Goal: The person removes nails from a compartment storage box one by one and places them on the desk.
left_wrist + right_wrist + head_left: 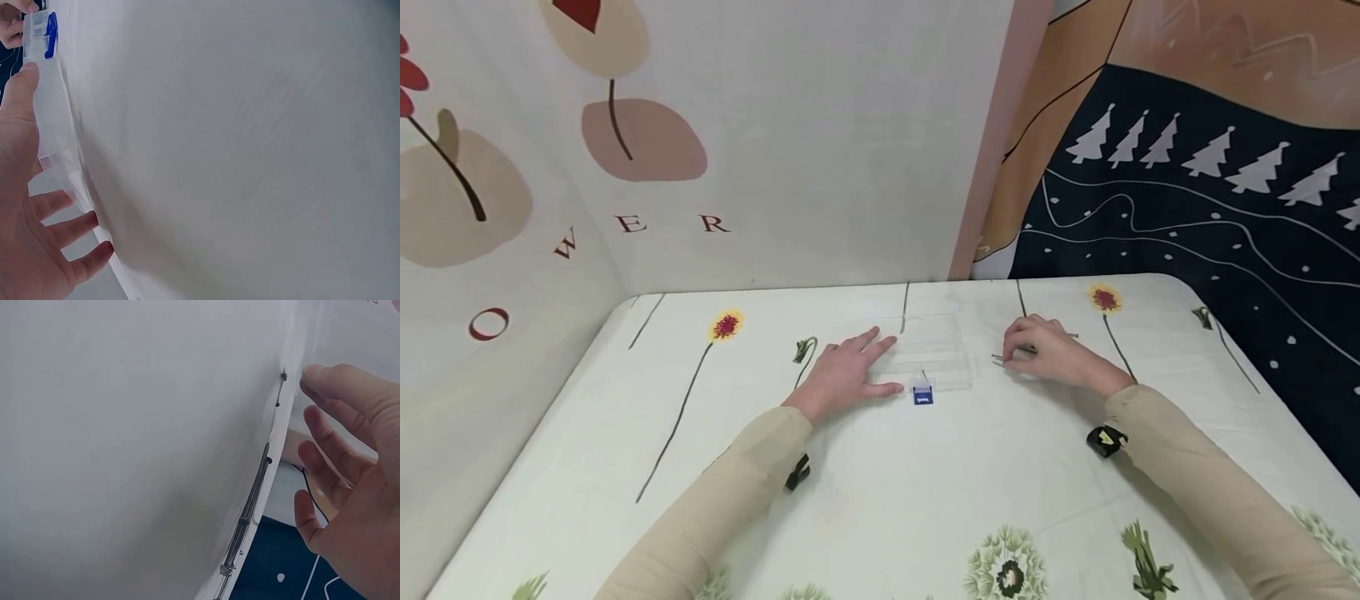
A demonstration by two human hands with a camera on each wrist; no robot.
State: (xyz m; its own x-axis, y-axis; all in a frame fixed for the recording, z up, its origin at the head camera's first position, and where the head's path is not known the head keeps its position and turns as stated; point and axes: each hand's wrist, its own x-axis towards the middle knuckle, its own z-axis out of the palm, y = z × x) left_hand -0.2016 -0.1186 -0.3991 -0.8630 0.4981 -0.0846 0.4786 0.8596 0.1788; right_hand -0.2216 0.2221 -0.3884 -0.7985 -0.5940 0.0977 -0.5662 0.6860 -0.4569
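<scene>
A clear plastic case [932, 367] with a blue latch [922, 395] lies flat near the back of the table. My left hand [842, 375] is at its left side, fingers spread; in the left wrist view the thumb [24, 87] rests along its wall. Off the case's right side, my right hand [1048, 352] is low over several slim dark metal rods [244, 519] with small collars. Its fingers are loosely bent in the right wrist view, the thumb and forefinger tips close together and nothing visible between them. Rod ends [997, 359] stick out beside those fingertips.
The table [880, 492] wears a pale cloth printed with flowers. Behind it hangs a white curtain [820, 167], and at the right a dark blue cloth [1150, 225] with white trees. Each wrist carries a small black camera [1107, 440].
</scene>
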